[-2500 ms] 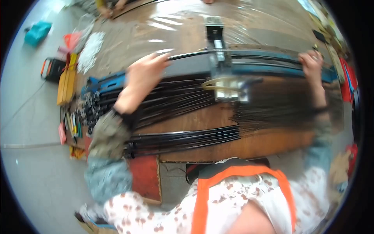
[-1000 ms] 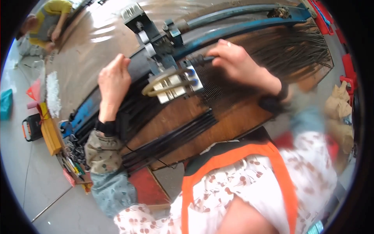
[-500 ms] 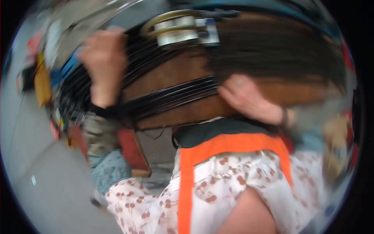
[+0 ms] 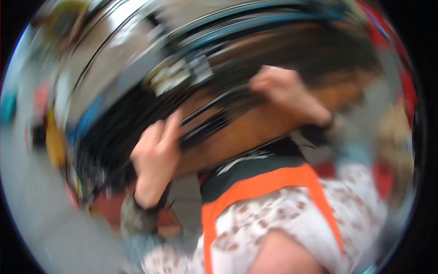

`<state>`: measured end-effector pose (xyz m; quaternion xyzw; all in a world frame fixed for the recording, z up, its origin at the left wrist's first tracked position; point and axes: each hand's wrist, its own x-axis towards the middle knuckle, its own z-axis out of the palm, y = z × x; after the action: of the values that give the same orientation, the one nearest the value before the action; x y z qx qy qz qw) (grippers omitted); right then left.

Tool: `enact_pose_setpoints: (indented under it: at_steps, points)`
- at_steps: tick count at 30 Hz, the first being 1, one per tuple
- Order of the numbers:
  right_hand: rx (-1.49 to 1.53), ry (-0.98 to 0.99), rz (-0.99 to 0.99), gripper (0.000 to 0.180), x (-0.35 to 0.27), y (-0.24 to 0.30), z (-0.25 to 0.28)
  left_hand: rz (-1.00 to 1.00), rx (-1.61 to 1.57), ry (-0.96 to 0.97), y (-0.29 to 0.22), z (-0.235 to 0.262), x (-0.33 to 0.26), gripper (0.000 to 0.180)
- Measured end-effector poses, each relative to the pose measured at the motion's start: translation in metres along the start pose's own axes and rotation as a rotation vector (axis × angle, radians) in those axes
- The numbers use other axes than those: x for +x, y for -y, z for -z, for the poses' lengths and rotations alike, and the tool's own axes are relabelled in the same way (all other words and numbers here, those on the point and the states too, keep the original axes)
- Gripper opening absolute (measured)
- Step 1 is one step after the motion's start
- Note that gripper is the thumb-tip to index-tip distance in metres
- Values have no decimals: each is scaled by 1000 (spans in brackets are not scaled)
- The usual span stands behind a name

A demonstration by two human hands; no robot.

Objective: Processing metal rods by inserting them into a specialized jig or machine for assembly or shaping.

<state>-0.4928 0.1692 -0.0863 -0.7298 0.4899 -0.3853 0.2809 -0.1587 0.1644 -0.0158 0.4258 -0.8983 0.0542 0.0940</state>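
1. Wooden workbench point(image 4: 278, 118): brown top, runs diagonally across the view, heavily motion-blurred. It is the landmark for everything below.
2. Blue metal rails point(image 4: 255, 25): long curved bars along the far edge of the workbench, blurred.
3. Black rods point(image 4: 137, 123): a big spread of thin dark rods lying on the workbench, fanning from its left end toward the middle.
4. Orange strap point(image 4: 260, 187): over patterned white clothing, below the near edge of the workbench.
5. Left hand point(image 4: 157, 150): at the near-left edge of the workbench, fingers curled around a bundle of the black rods.
6. Right hand point(image 4: 283, 91): over the middle-right of the workbench, knuckles bent, on the rods' far ends; grip can't be told, too blurred.
7. Metal clamp fixture point(image 4: 180, 73): light-coloured, on the workbench just before the rails, detail unreadable.
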Motion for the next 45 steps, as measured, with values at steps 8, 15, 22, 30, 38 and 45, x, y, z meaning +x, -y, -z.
enact_pose_setpoints:
  at_steps: [8, 15, 22, 30, 38, 45]
  points:
    - [-268, -581, 445, 27, 37, -1, 18, -277, 13, -59, 16, 22, 93, 37]
    - [-480, -611, 640, 45, 55, -3, 14, -402, 36, -102, 4, 28, 129, 34]
    - [-444, -676, 563, 53, 67, -12, 3, -383, -44, -103, 19, 20, 132, 38]
    - [-571, -543, 256, 16, 88, -63, 43, 175, 108, -498, 167, 85, 76, 18]
    - [8, -68, 525, 21, 244, 42, -47, 238, 50, -542, 185, 100, 25, 19]
    - [-227, 68, 544, 18, 259, 47, -67, 357, -7, -444, 201, 83, -45, 19]
